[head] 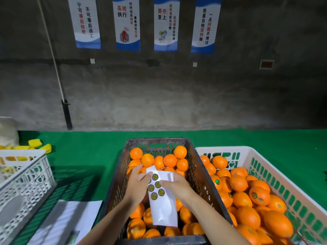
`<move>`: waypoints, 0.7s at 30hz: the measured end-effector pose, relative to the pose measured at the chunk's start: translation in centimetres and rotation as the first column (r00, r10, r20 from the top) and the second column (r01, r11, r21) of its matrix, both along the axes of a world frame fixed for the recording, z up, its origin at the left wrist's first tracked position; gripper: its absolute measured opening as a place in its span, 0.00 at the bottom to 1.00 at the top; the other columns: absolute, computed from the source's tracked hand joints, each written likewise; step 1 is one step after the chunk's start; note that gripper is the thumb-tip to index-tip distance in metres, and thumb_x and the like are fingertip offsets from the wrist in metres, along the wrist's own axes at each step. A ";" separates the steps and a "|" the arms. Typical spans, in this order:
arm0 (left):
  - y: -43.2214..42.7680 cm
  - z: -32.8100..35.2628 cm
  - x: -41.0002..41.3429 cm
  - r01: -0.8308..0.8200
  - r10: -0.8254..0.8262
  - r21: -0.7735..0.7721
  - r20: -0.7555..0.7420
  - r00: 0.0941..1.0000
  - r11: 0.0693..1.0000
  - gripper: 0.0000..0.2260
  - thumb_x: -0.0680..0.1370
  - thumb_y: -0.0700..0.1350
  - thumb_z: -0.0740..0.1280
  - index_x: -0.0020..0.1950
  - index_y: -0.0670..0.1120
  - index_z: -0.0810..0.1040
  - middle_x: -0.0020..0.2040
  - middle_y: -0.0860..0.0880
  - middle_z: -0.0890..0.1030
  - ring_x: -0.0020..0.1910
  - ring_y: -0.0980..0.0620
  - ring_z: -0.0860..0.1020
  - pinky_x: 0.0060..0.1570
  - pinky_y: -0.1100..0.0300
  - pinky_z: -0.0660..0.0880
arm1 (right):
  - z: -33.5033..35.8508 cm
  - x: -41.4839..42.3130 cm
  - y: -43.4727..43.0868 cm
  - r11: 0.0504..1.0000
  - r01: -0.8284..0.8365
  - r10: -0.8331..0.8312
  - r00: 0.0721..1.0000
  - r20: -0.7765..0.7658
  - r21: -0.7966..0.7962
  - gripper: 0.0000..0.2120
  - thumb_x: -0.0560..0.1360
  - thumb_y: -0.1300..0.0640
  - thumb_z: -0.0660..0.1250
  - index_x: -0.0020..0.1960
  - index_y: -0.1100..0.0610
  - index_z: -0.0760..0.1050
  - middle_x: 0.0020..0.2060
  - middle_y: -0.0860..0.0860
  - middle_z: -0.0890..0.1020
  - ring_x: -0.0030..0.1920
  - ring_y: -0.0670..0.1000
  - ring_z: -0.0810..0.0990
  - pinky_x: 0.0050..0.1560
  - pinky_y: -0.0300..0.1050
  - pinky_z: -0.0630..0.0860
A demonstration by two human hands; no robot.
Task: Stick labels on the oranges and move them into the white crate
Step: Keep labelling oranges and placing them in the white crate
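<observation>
Both hands are over a dark crate (194,174) at the middle of the green tabletop (85,156), which is heaped with oranges (147,160). Between the hands is a white label sheet (163,209). Its long axis runs from far to near, the near end hanging down over the fruit and leaning slightly right. A cluster of round green-and-yellow labels (154,196) sits on its far half, facing up. The left hand (138,183) grips the sheet's far-left edge, thumb curled over the top. The right hand (176,187) pinches the right edge, its thumb tip beside the labels and its fingers behind the paper. Touching the dark crate on the right is the white crate (230,149), holding stickered oranges (259,195). At the left edge stands a white lattice crate (26,183), with papers (70,218) lying near it.
</observation>
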State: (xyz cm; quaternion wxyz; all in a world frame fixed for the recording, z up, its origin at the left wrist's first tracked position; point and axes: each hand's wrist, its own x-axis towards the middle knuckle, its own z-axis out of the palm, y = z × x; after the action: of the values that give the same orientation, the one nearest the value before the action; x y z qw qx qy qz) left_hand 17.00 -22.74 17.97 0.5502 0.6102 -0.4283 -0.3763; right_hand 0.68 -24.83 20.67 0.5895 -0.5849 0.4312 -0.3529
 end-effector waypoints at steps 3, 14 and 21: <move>0.0 0.0 -0.3 0.061 -0.060 0.045 -0.014 0.998 0.997 0.23 0.79 0.51 0.69 0.71 0.46 0.70 0.52 0.51 0.82 0.49 0.54 0.82 0.44 0.59 0.79 | -0.2 -0.4 -0.7 0.994 0.103 -0.106 0.992 0.075 0.039 0.11 0.79 0.63 0.68 0.61 0.60 0.80 0.54 0.57 0.86 0.53 0.58 0.85 0.58 0.57 0.80; 0.8 -0.4 -0.1 0.055 -0.039 -0.019 0.477 0.878 0.998 0.12 0.81 0.51 0.65 0.40 0.48 0.80 0.36 0.51 0.83 0.34 0.55 0.80 0.36 0.55 0.75 | -2.2 -0.6 -1.3 0.665 -0.055 -0.410 0.807 -0.426 -0.745 0.21 0.81 0.49 0.62 0.74 0.46 0.67 0.71 0.44 0.68 0.69 0.48 0.70 0.67 0.51 0.71; 1.3 -0.7 -0.6 0.211 -0.101 -0.094 0.649 0.754 0.973 0.21 0.80 0.59 0.56 0.29 0.54 0.66 0.28 0.54 0.71 0.29 0.56 0.68 0.31 0.61 0.58 | -2.5 -0.8 -1.4 0.425 -0.277 -0.423 0.781 -0.459 -0.862 0.11 0.81 0.54 0.65 0.62 0.49 0.81 0.63 0.49 0.78 0.66 0.54 0.74 0.61 0.52 0.71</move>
State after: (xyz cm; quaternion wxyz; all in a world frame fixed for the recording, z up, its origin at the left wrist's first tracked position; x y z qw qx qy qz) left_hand 16.43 -21.39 17.25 0.3854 0.6173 -0.6682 -0.1546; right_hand -0.12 -26.20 18.18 -0.0114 -0.8652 0.3674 -0.3409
